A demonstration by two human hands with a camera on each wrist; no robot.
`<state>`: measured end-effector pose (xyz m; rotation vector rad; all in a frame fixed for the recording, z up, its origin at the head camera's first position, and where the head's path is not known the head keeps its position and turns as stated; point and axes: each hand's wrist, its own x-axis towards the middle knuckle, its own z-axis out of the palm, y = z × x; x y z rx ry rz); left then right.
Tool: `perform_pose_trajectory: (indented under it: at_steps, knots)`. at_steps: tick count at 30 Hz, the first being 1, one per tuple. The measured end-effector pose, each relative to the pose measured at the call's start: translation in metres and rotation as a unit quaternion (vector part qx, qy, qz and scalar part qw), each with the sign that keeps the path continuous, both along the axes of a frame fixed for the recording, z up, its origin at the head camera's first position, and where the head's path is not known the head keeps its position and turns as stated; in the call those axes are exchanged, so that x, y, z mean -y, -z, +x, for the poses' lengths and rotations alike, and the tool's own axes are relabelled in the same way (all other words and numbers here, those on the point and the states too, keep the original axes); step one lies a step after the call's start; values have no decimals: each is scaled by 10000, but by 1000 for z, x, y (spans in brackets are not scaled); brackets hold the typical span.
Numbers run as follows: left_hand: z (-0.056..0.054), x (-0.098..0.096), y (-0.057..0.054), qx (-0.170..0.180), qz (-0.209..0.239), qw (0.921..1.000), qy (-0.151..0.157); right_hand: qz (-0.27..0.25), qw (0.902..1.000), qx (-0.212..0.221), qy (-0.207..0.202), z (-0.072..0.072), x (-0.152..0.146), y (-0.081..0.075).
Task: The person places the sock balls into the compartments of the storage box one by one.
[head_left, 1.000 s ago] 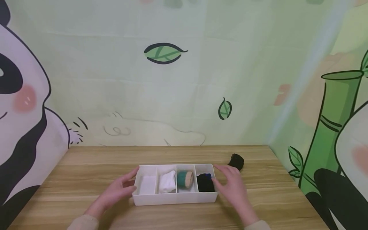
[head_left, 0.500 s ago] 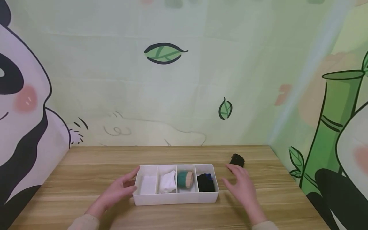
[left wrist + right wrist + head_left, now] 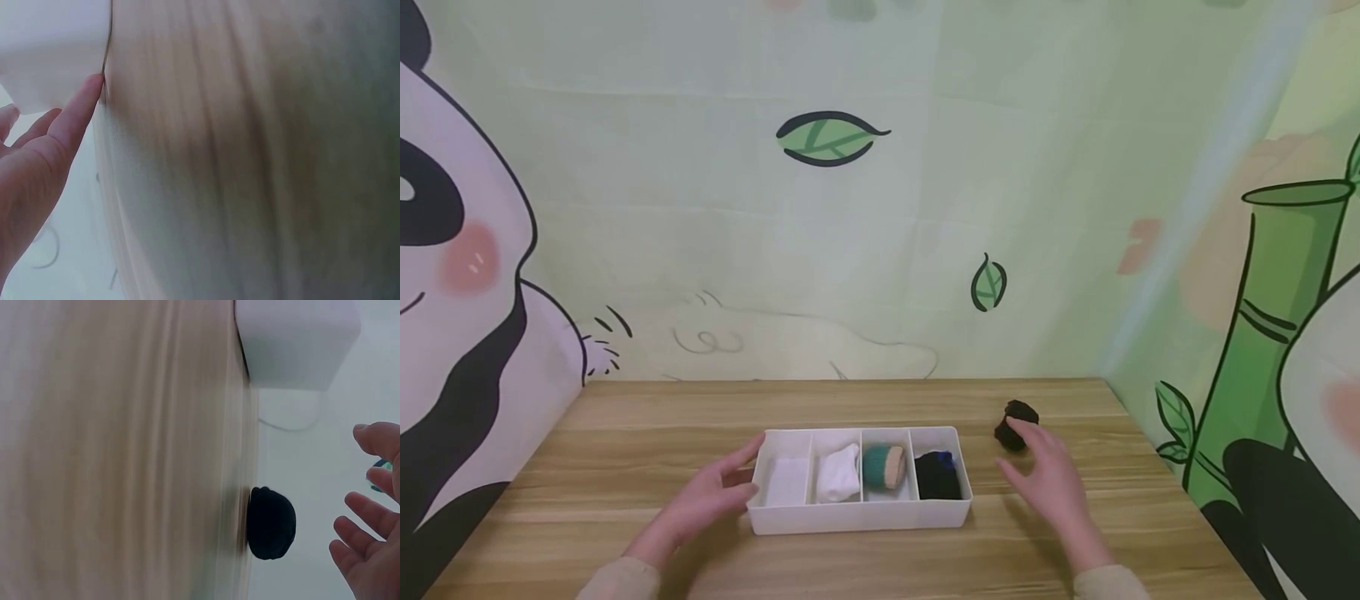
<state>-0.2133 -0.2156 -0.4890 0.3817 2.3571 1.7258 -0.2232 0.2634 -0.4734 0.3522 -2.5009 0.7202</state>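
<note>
A white box point(image 3: 857, 518) with several compartments stands on the table. My left hand point(image 3: 703, 496) touches its left end, thumb and fingers spread; in the left wrist view a straight fingertip of the left hand point(image 3: 47, 150) meets the box's lower edge. From left to right, the box has a bare compartment, then a white rolled sock point(image 3: 837, 473), a green and beige rolled sock point(image 3: 883, 467) and a black rolled sock with a blue patch point(image 3: 937, 477). Over the table my right hand point(image 3: 1052, 483) is spread beside another black rolled sock point(image 3: 1017, 423); the right wrist view shows that hand point(image 3: 372, 531) apart from it.
The wooden table point(image 3: 850, 571) ends at a printed backdrop point(image 3: 880, 250) behind the box. The loose black sock lies behind and right of the box, near the table's far edge.
My right hand has left the box's right end and moved right, towards the loose black sock. The left hand and the box have stayed in place.
</note>
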Motion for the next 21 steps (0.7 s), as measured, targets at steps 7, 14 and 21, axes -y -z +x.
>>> perform_pose_trajectory:
  at_steps: [7,14,21]
  knots:
    - [-1,1,0,-22,38,10000,90,22,9998,172,-49,-5,-8,1]
    - [-2,1,-1,-108,162,9995,243,27,9996,267,-115,-14,-15,3]
    - [-1,1,-1,-92,193,9993,291,-25,9985,502,-205,-26,-21,5]
